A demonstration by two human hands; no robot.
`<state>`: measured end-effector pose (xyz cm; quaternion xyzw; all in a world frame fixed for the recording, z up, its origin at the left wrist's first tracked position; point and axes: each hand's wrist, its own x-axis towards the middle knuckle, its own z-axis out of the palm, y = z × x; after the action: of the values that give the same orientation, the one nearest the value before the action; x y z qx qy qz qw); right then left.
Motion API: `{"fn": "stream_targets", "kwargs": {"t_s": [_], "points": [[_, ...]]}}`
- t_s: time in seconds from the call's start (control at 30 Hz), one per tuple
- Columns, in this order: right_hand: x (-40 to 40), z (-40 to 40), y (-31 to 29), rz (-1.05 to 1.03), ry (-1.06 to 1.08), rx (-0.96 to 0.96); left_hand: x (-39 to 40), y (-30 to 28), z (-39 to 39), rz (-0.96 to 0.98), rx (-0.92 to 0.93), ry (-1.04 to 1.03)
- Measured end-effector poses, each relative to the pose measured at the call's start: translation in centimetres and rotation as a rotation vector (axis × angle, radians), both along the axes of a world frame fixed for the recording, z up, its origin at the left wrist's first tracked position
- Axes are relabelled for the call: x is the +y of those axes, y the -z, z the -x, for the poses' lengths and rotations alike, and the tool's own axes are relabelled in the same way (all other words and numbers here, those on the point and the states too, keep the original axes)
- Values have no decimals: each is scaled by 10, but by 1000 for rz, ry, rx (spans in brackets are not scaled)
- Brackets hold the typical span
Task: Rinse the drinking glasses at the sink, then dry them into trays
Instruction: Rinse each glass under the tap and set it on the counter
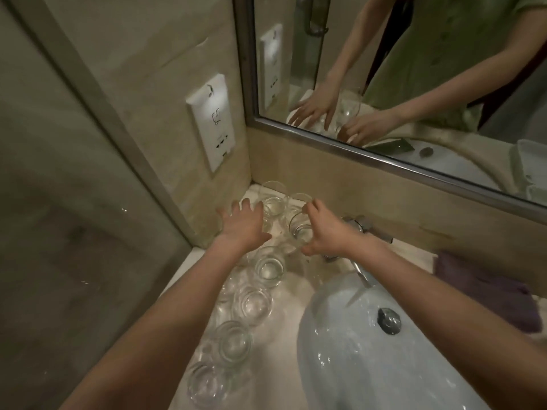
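Glasses stand upright in a loose double line along the pale stone counter (291,313) to the left of the sink (340,344), from the near edge to the back corner under the mirror (384,69). In the one head view, the right hand (321,232) has its fingers and thumb curled round the side of a glass at the back (300,229), which stands next to the tap (362,229). The left hand (241,224) hovers flat and spread over the back-left glasses, holding nothing that I can see. A near glass (232,344) shows a thick base and thin clear wall, so I judge each one stiff, fairly light, brittle, and slippery once wet. The safest hold looks to be round the wall, not by the rim, and they stand close enough to knock together. The counter looks glossy and hard, unkind to a dropped glass. A purple cloth (485,291) lies right of the basin, a socket plate (211,122) sits on the left wall, and a glass partition (74,173) closes the left side. No trays show here.
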<state>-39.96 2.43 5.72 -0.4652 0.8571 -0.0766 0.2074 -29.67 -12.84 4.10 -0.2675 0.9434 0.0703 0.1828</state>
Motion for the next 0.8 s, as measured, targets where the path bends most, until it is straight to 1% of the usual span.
{"fn": "stream_targets", "kwargs": {"t_s": [0.1, 0.13, 0.33, 0.5, 0.7, 0.8], "points": [[-8, 6, 11, -89, -90, 163, -7, 15, 11, -61, -30, -14], [-10, 7, 15, -108, -99, 191, -7, 19, 14, -83, -27, -29], [-19, 5, 33, -88, -150, 267, -11, 32, 22, -223, 145, -135], [-28, 1, 38, -105, -168, 282, -11, 35, 22, -297, 192, -252], [-33, -3, 39, -163, -186, 287, -17, 33, 18, -264, 221, -240], [-28, -4, 35, -138, -153, 234, -13, 28, 16, -218, 265, -236]]}}
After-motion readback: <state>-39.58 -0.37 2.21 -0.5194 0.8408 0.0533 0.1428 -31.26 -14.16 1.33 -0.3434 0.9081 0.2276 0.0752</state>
